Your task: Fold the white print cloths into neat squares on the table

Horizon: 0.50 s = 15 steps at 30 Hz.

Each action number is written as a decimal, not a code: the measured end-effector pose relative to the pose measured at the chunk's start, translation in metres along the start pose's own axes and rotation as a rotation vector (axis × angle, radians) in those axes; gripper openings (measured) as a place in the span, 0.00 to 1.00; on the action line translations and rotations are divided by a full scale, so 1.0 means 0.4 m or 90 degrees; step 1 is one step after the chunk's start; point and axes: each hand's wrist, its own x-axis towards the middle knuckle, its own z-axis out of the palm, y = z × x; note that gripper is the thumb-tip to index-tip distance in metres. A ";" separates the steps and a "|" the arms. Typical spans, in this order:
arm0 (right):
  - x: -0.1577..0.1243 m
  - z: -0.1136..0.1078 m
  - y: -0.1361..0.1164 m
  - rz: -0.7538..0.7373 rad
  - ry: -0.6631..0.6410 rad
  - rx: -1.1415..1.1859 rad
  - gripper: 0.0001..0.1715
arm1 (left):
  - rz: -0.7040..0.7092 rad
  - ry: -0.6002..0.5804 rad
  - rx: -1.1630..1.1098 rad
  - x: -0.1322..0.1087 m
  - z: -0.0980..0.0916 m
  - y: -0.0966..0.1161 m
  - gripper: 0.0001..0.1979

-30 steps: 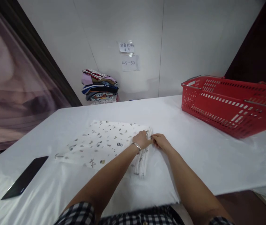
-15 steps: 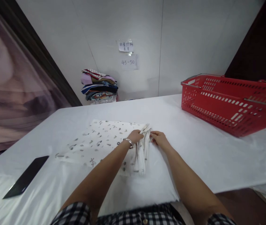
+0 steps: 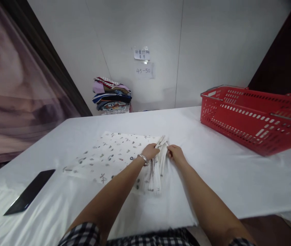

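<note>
A white cloth (image 3: 112, 152) with a small dark print is spread on the table, its right end gathered into narrow pleats. My left hand (image 3: 150, 151), with a bracelet at the wrist, is closed around the upper part of those pleats. At their right edge, my right hand (image 3: 175, 152) pinches the cloth's outermost fold, drawn slightly apart from the bunch. The left part of the cloth lies flat. My fingertips are partly hidden by the folds.
A red plastic basket (image 3: 240, 126) stands at the right on the white-covered table (image 3: 186, 126). Folded clothes (image 3: 112, 95) are stacked by the back wall. A dark flat panel (image 3: 30, 193) lies at the left front. Paper notes (image 3: 144, 70) hang on the wall.
The view has shifted slightly. My right hand's fingers have curled in tighter on the outer fold, which now stands a little away from the pleats. My left hand keeps its hold.
</note>
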 end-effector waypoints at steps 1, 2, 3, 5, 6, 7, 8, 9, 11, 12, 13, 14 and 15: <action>0.001 -0.001 0.001 0.008 -0.008 -0.002 0.11 | -0.001 0.001 -0.001 -0.002 0.000 0.001 0.09; 0.002 -0.001 0.002 0.014 -0.017 -0.008 0.10 | -0.002 0.001 -0.001 -0.004 0.001 0.002 0.09; 0.004 -0.001 0.004 0.018 -0.025 -0.016 0.09 | -0.002 0.000 0.000 -0.005 0.002 0.003 0.08; 0.011 0.001 0.006 0.018 -0.029 -0.036 0.08 | -0.001 -0.001 0.002 -0.005 0.005 0.005 0.08; 0.016 0.002 0.005 0.015 -0.026 -0.046 0.08 | 0.000 -0.002 0.003 -0.005 0.006 0.005 0.08; 0.023 0.004 0.004 0.009 -0.022 -0.056 0.08 | 0.001 -0.002 0.005 -0.005 0.007 0.005 0.08; 0.032 0.005 0.002 0.004 -0.018 -0.064 0.07 | 0.004 -0.002 0.007 -0.004 0.007 0.005 0.08; 0.042 0.006 -0.001 0.001 -0.013 -0.071 0.06 | 0.007 -0.002 0.010 -0.004 0.008 0.005 0.08; 0.062 0.009 -0.007 0.003 -0.006 -0.077 0.06 | 0.010 0.001 0.017 -0.004 0.007 0.005 0.08; 0.071 0.011 -0.010 0.009 -0.002 -0.074 0.06 | 0.011 0.002 0.019 -0.004 0.007 0.004 0.08; 0.078 0.012 -0.012 0.017 0.002 -0.066 0.07 | 0.010 0.004 0.021 -0.005 0.007 0.004 0.09; 0.083 0.012 -0.015 0.026 0.006 -0.055 0.08 | 0.008 0.005 0.023 -0.006 0.006 0.004 0.09; 0.085 0.011 -0.017 0.035 0.009 -0.038 0.08 | 0.006 0.006 0.023 -0.006 0.007 0.005 0.09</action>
